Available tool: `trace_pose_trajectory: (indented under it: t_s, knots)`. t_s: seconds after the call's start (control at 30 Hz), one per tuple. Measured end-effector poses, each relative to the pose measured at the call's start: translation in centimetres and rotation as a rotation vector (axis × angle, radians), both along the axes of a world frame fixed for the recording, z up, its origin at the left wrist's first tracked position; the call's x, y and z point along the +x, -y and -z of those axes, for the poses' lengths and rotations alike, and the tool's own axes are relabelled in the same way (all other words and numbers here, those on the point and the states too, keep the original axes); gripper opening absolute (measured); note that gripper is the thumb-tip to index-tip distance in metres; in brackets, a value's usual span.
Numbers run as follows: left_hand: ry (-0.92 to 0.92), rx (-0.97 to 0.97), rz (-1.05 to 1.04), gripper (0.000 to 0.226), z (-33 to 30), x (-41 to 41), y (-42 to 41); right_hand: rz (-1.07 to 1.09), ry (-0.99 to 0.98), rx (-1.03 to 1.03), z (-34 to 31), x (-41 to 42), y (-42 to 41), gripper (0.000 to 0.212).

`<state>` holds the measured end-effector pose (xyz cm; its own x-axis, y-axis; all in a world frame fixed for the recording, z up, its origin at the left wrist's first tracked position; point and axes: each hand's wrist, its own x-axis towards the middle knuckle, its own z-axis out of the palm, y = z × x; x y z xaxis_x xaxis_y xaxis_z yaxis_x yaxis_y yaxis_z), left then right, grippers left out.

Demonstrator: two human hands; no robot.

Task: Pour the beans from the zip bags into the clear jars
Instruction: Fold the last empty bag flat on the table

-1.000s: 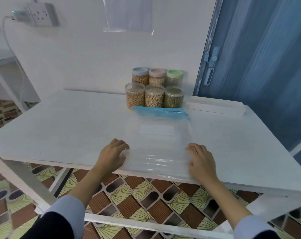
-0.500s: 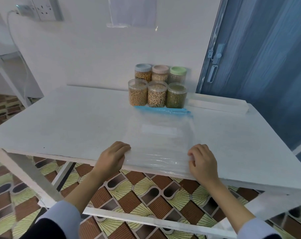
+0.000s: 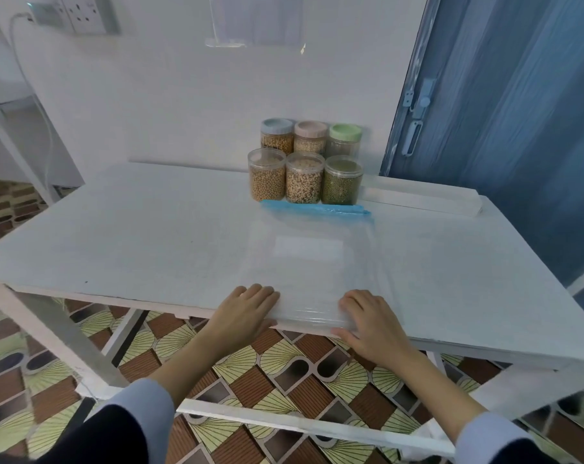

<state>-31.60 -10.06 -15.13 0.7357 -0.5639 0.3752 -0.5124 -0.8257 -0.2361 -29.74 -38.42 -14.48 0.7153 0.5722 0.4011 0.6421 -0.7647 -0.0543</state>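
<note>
- Surface (image 3: 123, 229): white table top against the wall, blue door (image 3: 518, 128) to the right, patterned tile floor (image 3: 284, 380) below.
- Zip bag (image 3: 314, 262): clear, flat, looks empty. Blue zip strip (image 3: 314, 207) is at the far end, just in front of the jars; the bottom edge sits at the near edge of the surface. Could be more than one bag stacked, can't tell.
- White box (image 3: 421, 202): long, lies at the back right, just beside the jars.
- Clear jars: six in two rows at the back. Front row has no lids: yellow bean jar (image 3: 267, 175), pale bean jar (image 3: 304, 179), green bean jar (image 3: 342, 180). All three look nearly full. Back row has lids on: blue-lid jar (image 3: 277, 135), pink-lid jar (image 3: 310, 137), green-lid jar (image 3: 345, 139).
- Left hand (image 3: 247, 316): fingers straight, flat on the bag's near left corner, pressing, not gripping.
- Right hand (image 3: 367, 321): fingers curled over the near right corner; thumb seems to sit under the edge, so it's pinching the bag.
- Step: my read is pouring is done; hands are flattening or tidying the emptied bag.
- Next: likely fold or roll the bag from the near edge, or set it aside, then lid the front row. No loose lids in view.
</note>
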Motion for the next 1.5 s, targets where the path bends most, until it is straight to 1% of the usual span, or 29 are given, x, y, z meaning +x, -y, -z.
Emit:
trace_pose_trajectory:
  t_s: [0.07,0.17,0.2,0.33,0.47,0.57,0.6,0.67,0.73,0.77,0.83,0.87,0.9,0.93,0.97,1.0,1.03,1.07,1.1,1.13,1.17,1.2,1.23,1.27,1.33,1.37,1.43,1.5]
  knots:
    - [0.012,0.002,0.009,0.045,0.4,0.4,-0.4,0.013,0.017,0.000,0.0,0.1,-0.1,0.042]
    - [0.027,0.004,0.035,0.043,0.6,0.8,-0.7,0.027,0.029,0.017,0.2,-0.2,0.1,0.053]
    - [0.020,0.008,0.038,0.042,0.6,0.9,-0.8,0.045,0.025,0.029,0.3,-0.3,0.2,0.053]
    - [0.002,0.008,0.091,0.044,0.6,1.5,-1.2,0.070,0.022,0.052,0.6,-0.1,1.0,0.042]
    - [-0.006,-0.078,0.144,0.044,0.3,1.9,-1.0,0.011,0.120,0.089,0.2,0.4,1.1,0.034]
    - [-0.031,-0.096,0.163,0.042,0.2,2.2,-0.7,-0.042,0.220,0.173,0.3,0.4,1.1,0.051]
    - [-0.038,-0.092,0.156,0.042,0.1,2.2,-0.7,-0.040,0.220,0.172,0.4,0.3,1.2,0.052]
    - [-0.056,-0.098,0.138,0.042,0.3,2.2,-0.7,-0.008,0.155,0.110,0.7,0.1,1.3,0.051]
    - [-0.054,-0.092,0.136,0.041,0.3,2.2,-0.8,0.013,0.095,0.021,0.7,-0.1,1.3,0.065]
    - [-0.045,-0.075,0.142,0.041,0.3,2.3,-0.8,0.011,0.086,0.009,0.6,-0.1,1.4,0.068]
    - [-0.041,-0.052,0.157,0.043,0.0,2.2,-0.7,-0.010,0.086,0.033,0.0,-0.1,1.6,0.068]
    - [-0.037,-0.050,0.159,0.045,-0.3,2.1,-0.7,-0.010,0.075,0.087,-0.4,0.0,1.8,0.066]
    - [-0.034,-0.081,0.154,0.049,-0.6,2.0,-0.8,0.008,0.032,0.183,-0.9,0.1,1.8,0.063]
    - [-0.036,-0.173,0.136,0.052,-1.2,1.9,-0.8,0.066,-0.048,0.325,-1.9,0.3,1.8,0.057]
    - [-0.041,-0.323,0.075,0.053,-2.1,2.2,-0.7,0.167,-0.175,0.506,-2.9,0.9,1.7,0.048]
    - [-0.052,-0.514,-0.033,0.049,-2.9,2.7,-0.6,0.318,-0.297,0.694,-3.9,2.0,1.8,0.034]
    - [-0.082,-0.712,-0.185,0.041,-3.8,3.7,-0.5,0.511,-0.431,0.838,-4.3,3.9,2.1,0.021]
    - [-0.148,-0.873,-0.356,0.033,-4.5,5.2,-0.7,0.697,-0.555,0.926,-4.5,5.8,2.5,0.016]
    - [-0.268,-0.965,-0.527,0.031,-5.3,6.8,-0.8,0.822,-0.664,0.959,-4.8,7.4,2.8,0.016]
    - [-0.429,-0.975,-0.676,0.034,-6.1,8.1,-0.8,0.887,-0.745,0.962,-4.7,8.7,3.1,0.016]
    - [-0.587,-0.927,-0.785,0.041,-6.4,9.1,-0.5,0.911,-0.805,0.962,-4.5,9.8,3.2,0.013]
    - [-0.705,-0.871,-0.845,0.048,-6.4,9.8,-0.2,0.918,-0.853,0.967,-4.3,10.5,3.2,0.010]
    - [-0.773,-0.827,-0.873,0.052,-6.2,10.2,0.3,0.911,-0.887,0.977,-4.2,11.0,2.9,0.010]
    - [-0.805,-0.819,-0.875,0.053,-6.0,10.4,0.7,0.898,-0.910,0.984,-4.3,11.2,2.6,0.011]
    - [-0.839,-0.877,-0.852,0.050,-5.7,10.4,1.5,0.865,-0.927,0.956,-4.4,11.3,2.1,0.019]
    - [-0.847,-0.915,-0.845,0.048,-5.6,10.4,1.7,0.858,-0.917,0.905,-4.4,11.5,2.0,0.023]
    - [-0.858,-1.052,-0.826,0.043,-5.5,10.7,1.9,0.870,-0.863,0.783,-4.4,11.7,1.9,0.030]
    - [-0.872,-1.159,-0.814,0.042,-5.9,10.7,2.0,0.866,-0.788,0.688,-4.3,11.8,1.8,0.030]
